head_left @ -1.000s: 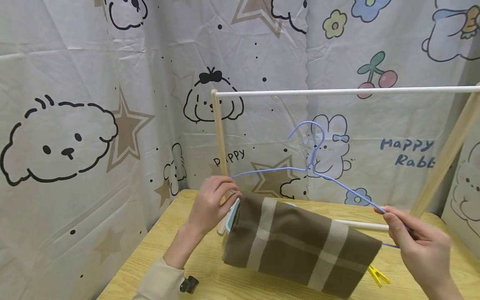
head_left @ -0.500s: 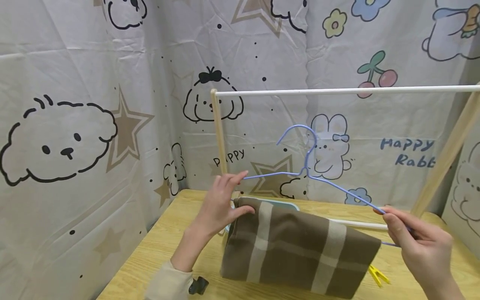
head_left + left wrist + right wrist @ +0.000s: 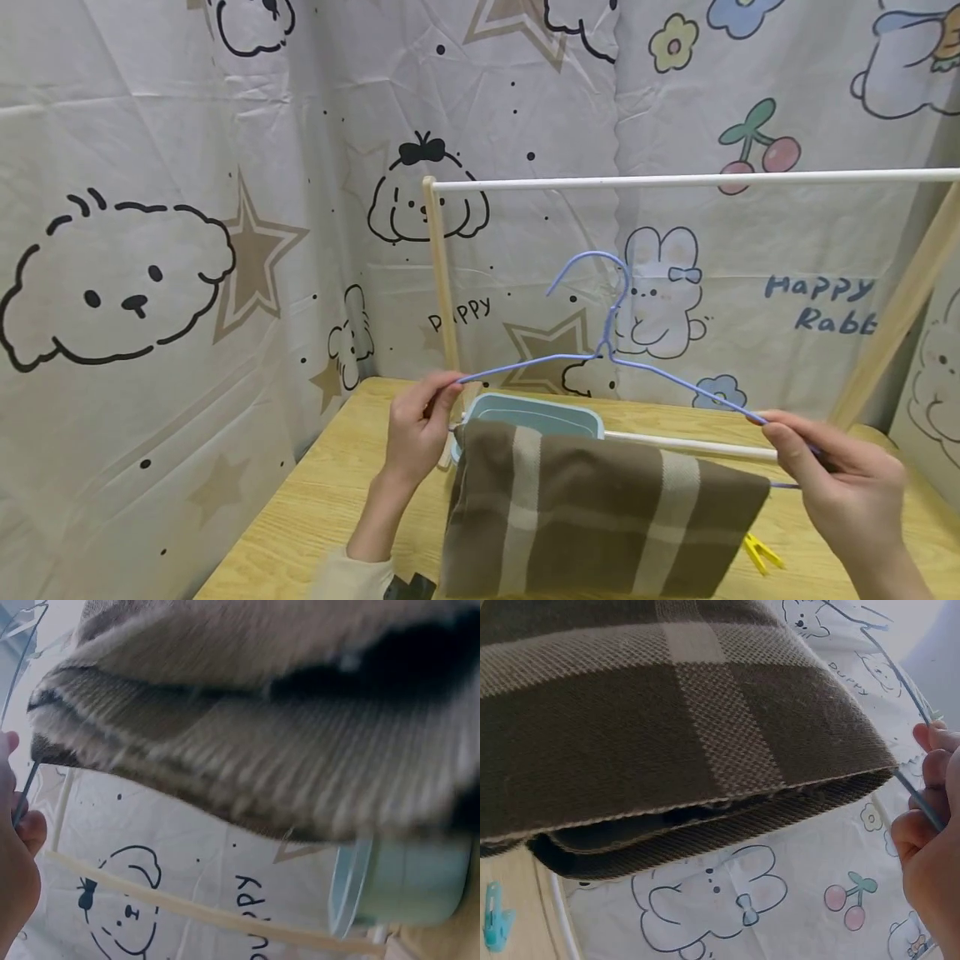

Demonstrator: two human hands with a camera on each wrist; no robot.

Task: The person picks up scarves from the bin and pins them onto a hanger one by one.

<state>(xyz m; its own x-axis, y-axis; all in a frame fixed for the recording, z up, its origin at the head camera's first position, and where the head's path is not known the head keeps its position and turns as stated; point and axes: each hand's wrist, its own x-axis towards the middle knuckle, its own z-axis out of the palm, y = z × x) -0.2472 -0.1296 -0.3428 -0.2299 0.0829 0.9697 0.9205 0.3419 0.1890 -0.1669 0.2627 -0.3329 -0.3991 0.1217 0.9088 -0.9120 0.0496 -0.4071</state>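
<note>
A blue wire hanger is held up between both hands, hook at the top. A brown plaid cloth with pale stripes, perhaps a scarf, hangs folded over its lower bar. My left hand pinches the hanger's left end, and my right hand grips the right end. From the left wrist, the folded layers of the cloth fill the upper part, with the left hand at the edge. In the right wrist view the right hand has its fingers curled round the wire beside the cloth.
Behind the hanger stands a rack with a white top rail and wooden legs. A pale blue basin sits on the wooden table behind the cloth. A yellow clothespin lies to the right. A printed curtain surrounds the table.
My left hand let go at the cloth's corner, opened, and took hold of the hanger's left end. The hanger's left side and the cloth came down, showing more of the basin. My right hand kept its grip.
</note>
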